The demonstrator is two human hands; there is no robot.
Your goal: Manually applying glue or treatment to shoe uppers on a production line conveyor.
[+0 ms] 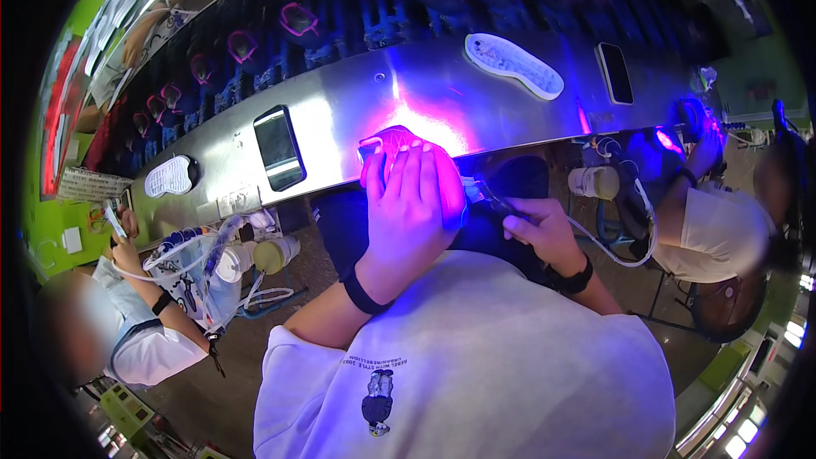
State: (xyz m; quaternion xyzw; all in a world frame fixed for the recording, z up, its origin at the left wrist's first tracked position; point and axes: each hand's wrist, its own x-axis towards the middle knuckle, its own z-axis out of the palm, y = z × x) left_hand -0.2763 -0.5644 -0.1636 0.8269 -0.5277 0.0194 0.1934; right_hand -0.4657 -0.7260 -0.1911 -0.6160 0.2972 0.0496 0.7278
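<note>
My left hand (412, 191) lies over a shoe upper (393, 138) at the near edge of the metal bench, fingers stretched together across it. Bright pink and violet light washes over both, and most of the upper is hidden under the hand. Just to the right, my right hand (544, 229) is closed round the dark handle of what looks like a brush (493, 195). Its pale tip points at the upper, close beside my left hand; whether they touch, I cannot tell.
On the metal bench (340, 102) lie two phones (279, 149) (615, 74) and pale shoe soles (514, 66) (169, 177). Behind runs a dark conveyor (357, 0) bearing several pink-edged shoe uppers. Co-workers sit left and right, with pots (276, 253) (593, 182) and hoses near my sides.
</note>
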